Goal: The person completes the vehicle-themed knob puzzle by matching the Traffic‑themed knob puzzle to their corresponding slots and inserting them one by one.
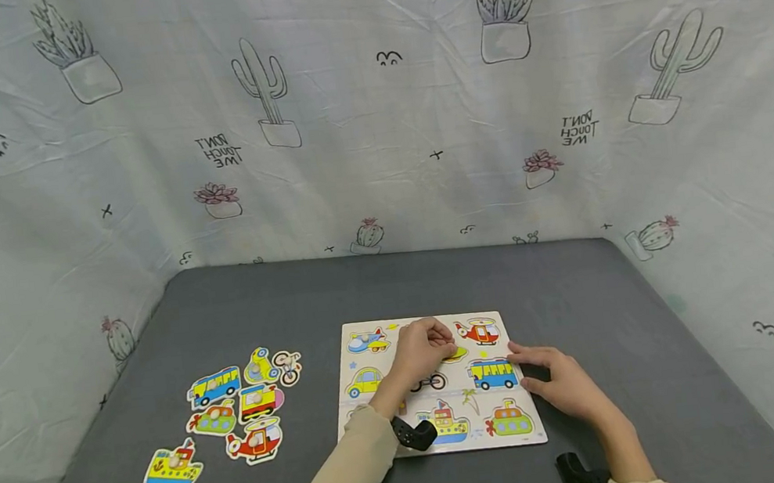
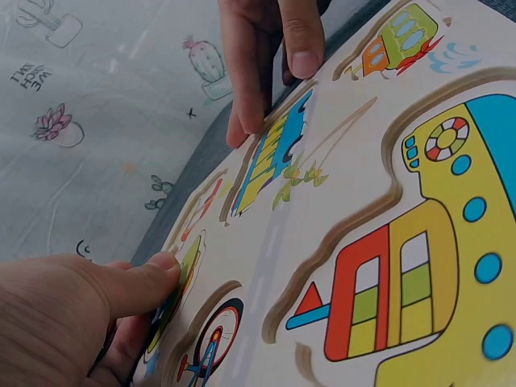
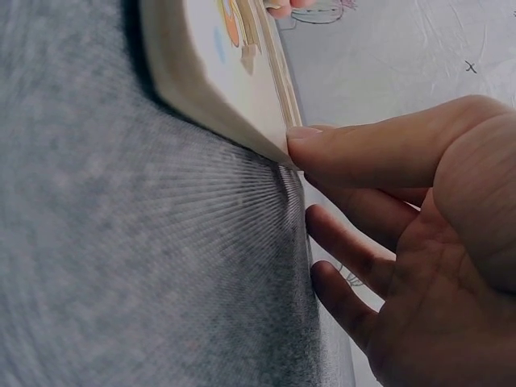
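A white wooden puzzle board with vehicle pictures in cut-out outlines lies on the table. My left hand is over its upper middle and pinches a puzzle piece with a yellow-green edge. In the left wrist view, the thumb lies along this piece's near face, the fingers behind it; most of its picture is hidden. My right hand rests at the board's right edge beside the bus picture, fingers extended. In the right wrist view, its thumb touches the board's side.
Left of the board lie several loose puzzle pieces: a bus, a scooter, a bicycle, a train, a submarine, a helicopter and a boat. A cactus-print curtain surrounds the grey table.
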The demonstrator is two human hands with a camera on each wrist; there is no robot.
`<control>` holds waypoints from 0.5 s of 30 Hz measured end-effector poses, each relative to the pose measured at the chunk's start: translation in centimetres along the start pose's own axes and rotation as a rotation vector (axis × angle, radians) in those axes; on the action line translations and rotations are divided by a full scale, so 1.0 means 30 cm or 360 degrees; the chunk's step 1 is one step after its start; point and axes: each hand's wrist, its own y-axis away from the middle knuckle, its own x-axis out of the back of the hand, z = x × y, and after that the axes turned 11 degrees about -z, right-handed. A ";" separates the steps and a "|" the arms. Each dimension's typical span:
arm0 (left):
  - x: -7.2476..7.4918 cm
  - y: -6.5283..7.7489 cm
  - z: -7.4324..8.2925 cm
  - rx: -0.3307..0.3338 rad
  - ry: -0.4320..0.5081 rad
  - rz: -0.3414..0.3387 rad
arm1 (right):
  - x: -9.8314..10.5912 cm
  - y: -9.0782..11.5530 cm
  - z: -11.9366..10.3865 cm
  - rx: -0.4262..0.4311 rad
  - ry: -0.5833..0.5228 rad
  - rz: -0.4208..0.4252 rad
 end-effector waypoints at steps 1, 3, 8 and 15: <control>0.000 0.000 0.000 0.0004 0.0003 0.0002 | 0.000 0.000 -0.001 0.0002 0.0004 0.0002; 0.000 0.000 0.000 0.0008 0.0012 0.0002 | 0.001 -0.001 -0.002 0.0009 0.0008 0.0005; -0.002 0.000 -0.004 0.0006 0.0022 0.0004 | 0.003 -0.001 0.000 0.0015 -0.0004 0.0002; -0.004 -0.001 -0.007 0.0002 0.0012 0.0013 | 0.002 -0.001 0.001 0.0010 -0.0015 -0.0006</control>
